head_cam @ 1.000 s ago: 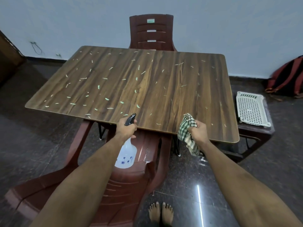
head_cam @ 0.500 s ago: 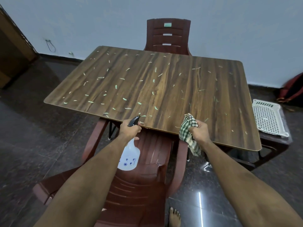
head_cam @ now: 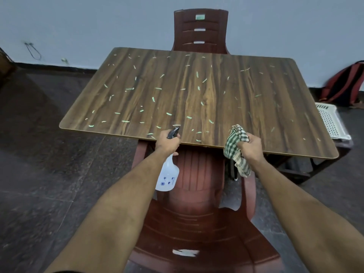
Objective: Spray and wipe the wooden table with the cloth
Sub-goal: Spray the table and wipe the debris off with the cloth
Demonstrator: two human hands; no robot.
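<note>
Since a second ago both hands have come up over the counter's near edge. My left hand grips the spray bottle, nozzle seemingly aimed forward; my right hand clutches the bunched cloth. Spraying comes next: squeeze, then wipe.

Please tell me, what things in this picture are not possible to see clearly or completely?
- Trigger of the spray bottle, head view: the left hand covers it.
- Liquid level in the bottle: too faint to tell.
- Full size of the checked cloth: bunched in the right hand.
- White basket and red backpack: cut by the right edge.
- Pale flecks on the wooden table: too small to identify.
</note>
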